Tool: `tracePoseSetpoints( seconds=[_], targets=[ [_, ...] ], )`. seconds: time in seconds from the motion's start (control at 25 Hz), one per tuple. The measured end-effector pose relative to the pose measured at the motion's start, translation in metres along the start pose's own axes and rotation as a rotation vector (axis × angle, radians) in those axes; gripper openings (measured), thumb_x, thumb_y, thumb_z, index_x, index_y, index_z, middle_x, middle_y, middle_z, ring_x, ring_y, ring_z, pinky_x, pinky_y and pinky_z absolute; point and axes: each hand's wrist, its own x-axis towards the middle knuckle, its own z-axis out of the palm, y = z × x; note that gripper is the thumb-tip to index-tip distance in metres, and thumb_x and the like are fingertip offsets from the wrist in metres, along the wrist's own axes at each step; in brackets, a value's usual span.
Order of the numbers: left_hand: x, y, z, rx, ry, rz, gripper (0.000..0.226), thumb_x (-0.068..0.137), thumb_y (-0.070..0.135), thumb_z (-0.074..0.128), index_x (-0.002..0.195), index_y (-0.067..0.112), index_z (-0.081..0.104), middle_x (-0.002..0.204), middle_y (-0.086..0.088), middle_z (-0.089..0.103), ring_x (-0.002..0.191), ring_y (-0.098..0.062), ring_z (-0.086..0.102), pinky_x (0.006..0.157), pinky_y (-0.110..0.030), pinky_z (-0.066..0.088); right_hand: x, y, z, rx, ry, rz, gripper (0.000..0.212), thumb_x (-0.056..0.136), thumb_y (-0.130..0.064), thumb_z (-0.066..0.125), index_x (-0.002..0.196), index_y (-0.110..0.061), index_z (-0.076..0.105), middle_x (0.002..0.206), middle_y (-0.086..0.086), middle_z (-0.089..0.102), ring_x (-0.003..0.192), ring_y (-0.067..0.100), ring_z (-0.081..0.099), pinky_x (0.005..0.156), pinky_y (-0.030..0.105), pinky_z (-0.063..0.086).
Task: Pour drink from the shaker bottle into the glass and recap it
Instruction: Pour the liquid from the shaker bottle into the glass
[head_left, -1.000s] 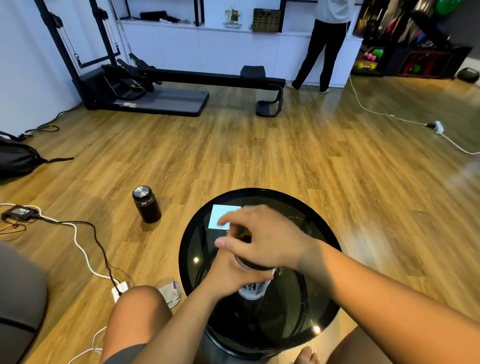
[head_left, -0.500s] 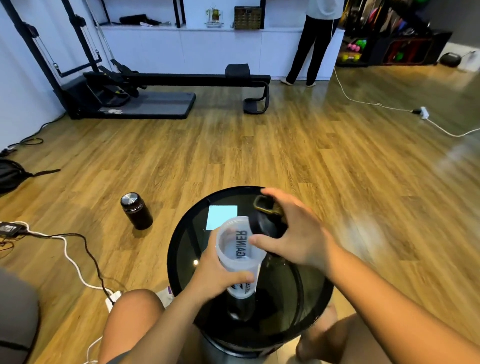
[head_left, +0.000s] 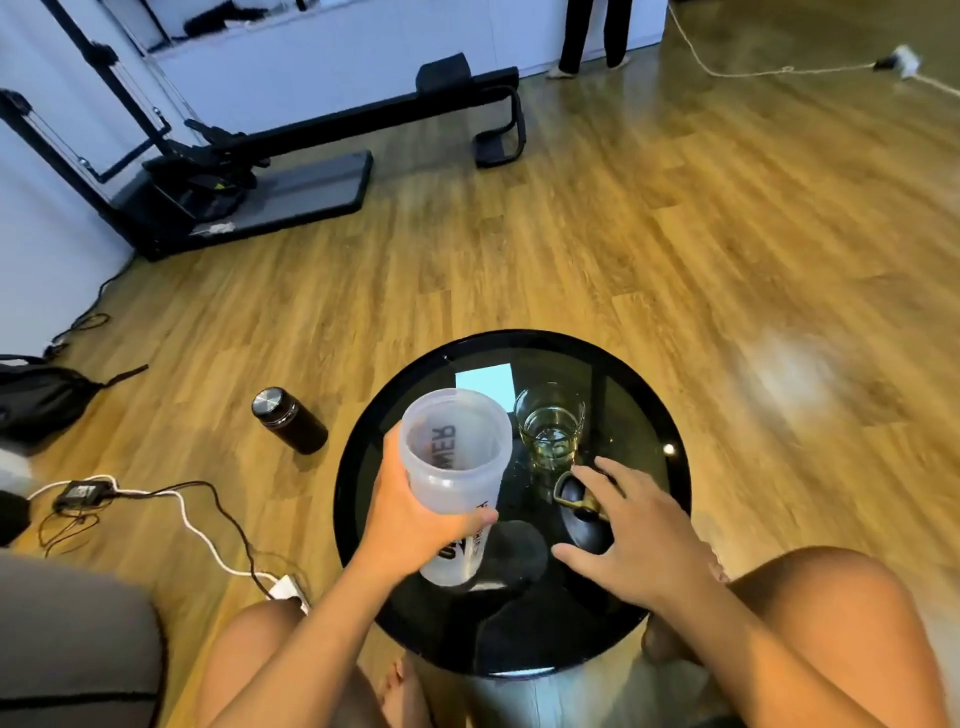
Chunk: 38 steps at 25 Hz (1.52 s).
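My left hand grips the translucent shaker bottle, uncapped and held just above the round black glass table, its open mouth facing me. The clear glass stands on the table right of the bottle's mouth, with pale yellowish liquid in it. The black cap with its brass-coloured loop lies on the table in front of the glass. My right hand rests over the cap with fingers spread; whether it still grips the cap is unclear.
A pale blue card lies at the table's far edge. A dark flask stands on the wood floor to the left, near cables and a power strip. An exercise machine and a standing person are far off.
My right hand carried the cap off the bottle and down onto the table to the right. My left hand lifted the open bottle. The glass came into view.
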Motion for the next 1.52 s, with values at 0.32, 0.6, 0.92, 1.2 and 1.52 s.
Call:
tracePoseSetpoints(
  seconds=[0.32,0.6,0.92,1.2,1.52],
  targets=[
    [0.042,0.021,-0.012,0.286,-0.122,0.002,0.106,0.046,0.034,0.097,0.134,0.052,0.040,0.132,0.023,0.058,0.121,-0.001,0.057,0.099,-0.033,0.049,0.000,0.008,0.018,-0.068,-0.062,0.037,0.088,0.079,-0.077,0.050,0.154,-0.041,0.023,0.166,-0.001,0.023,0.150,0.027,0.023,0.113,0.045,0.032],
    [0.061,0.033,-0.011,0.484,-0.203,0.056,0.113,0.043,0.048,0.090,0.142,0.048,0.036,0.131,0.013,0.058,0.122,-0.020,0.057,0.096,-0.053,0.054,0.002,0.009,0.019,-0.090,-0.123,0.049,0.088,0.083,-0.075,0.051,0.156,-0.040,0.017,0.168,0.000,0.017,0.152,0.029,0.017,0.117,0.047,0.028],
    [0.066,0.039,-0.006,0.623,-0.241,0.075,0.113,0.045,0.048,0.087,0.144,0.050,0.032,0.124,0.011,0.058,0.115,-0.024,0.057,0.092,-0.053,0.054,0.001,0.009,0.016,-0.070,-0.150,0.055,0.088,0.084,-0.074,0.050,0.156,-0.039,0.017,0.169,0.000,0.016,0.153,0.030,0.016,0.119,0.049,0.027],
    [0.073,0.038,-0.007,0.712,-0.256,0.080,0.109,0.048,0.045,0.086,0.142,0.048,0.032,0.119,0.008,0.056,0.110,-0.028,0.055,0.092,-0.053,0.050,0.003,0.009,0.017,-0.068,-0.112,0.047,0.087,0.083,-0.073,0.051,0.156,-0.039,0.019,0.168,0.000,0.020,0.152,0.030,0.018,0.117,0.048,0.028],
    [0.074,0.039,-0.009,0.770,-0.275,0.089,0.110,0.051,0.044,0.086,0.144,0.048,0.029,0.119,0.008,0.053,0.114,-0.028,0.053,0.097,-0.049,0.046,0.002,0.010,0.009,1.050,0.194,0.259,0.047,0.086,-0.049,0.071,0.129,-0.038,0.057,0.125,-0.011,0.059,0.121,0.016,0.054,0.088,0.022,0.041]
  ],
)
